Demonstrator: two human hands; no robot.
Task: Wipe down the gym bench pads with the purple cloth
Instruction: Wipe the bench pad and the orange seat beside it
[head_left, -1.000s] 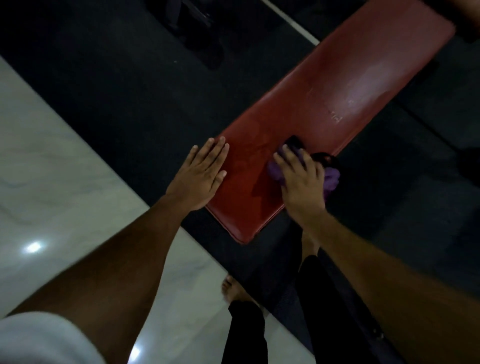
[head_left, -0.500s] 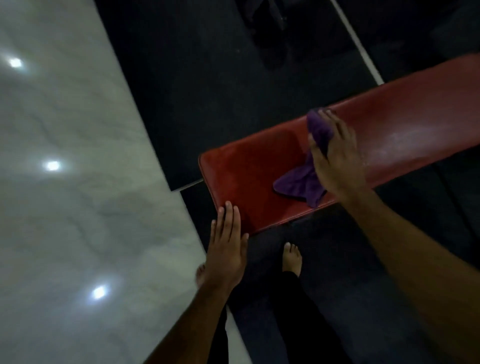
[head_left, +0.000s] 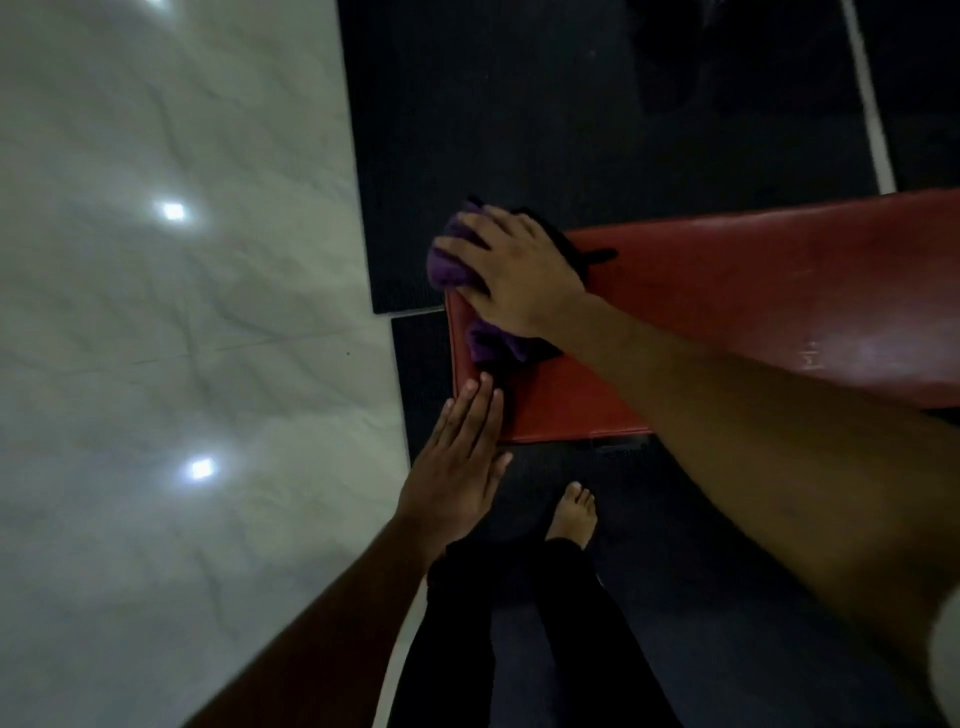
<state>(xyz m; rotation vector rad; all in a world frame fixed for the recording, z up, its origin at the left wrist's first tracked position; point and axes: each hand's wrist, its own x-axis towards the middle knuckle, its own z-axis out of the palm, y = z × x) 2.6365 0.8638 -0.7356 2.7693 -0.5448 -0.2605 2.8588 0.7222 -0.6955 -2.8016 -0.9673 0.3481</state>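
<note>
Head view, dim light. Right hand (head_left: 511, 270) lies palm down on the purple cloth (head_left: 451, 262) at the end corner of the red bench pad (head_left: 753, 306); fingers are spread and bent over the bunched cloth, pressing it onto the pad's end edge. Part of the cloth bulges out past the fingertips, over the pad's end; a second fold (head_left: 493, 343) shows under the heel of the hand, lying on the pad surface. A dark strip (head_left: 582, 254) shows just beyond the back of the right hand on the pad; what it is cannot be told. Left hand (head_left: 457, 467) is flat, fingers straight and together, holding nothing; fingertips touch the near corner of the pad, just below the lower fold of cloth. The two hands are apart, left nearer the body, right farther out, with the cloth between them. The pad runs off to the right of the right forearm; a pale sheen marks its surface there. Under the pad and both hands: black rubber mat (head_left: 545, 130). Left of the left hand: pale glossy tile floor (head_left: 156, 338) with bright light reflections. Below the left hand: one bare foot (head_left: 574, 514) on the mat and dark trouser legs (head_left: 519, 623).
</note>
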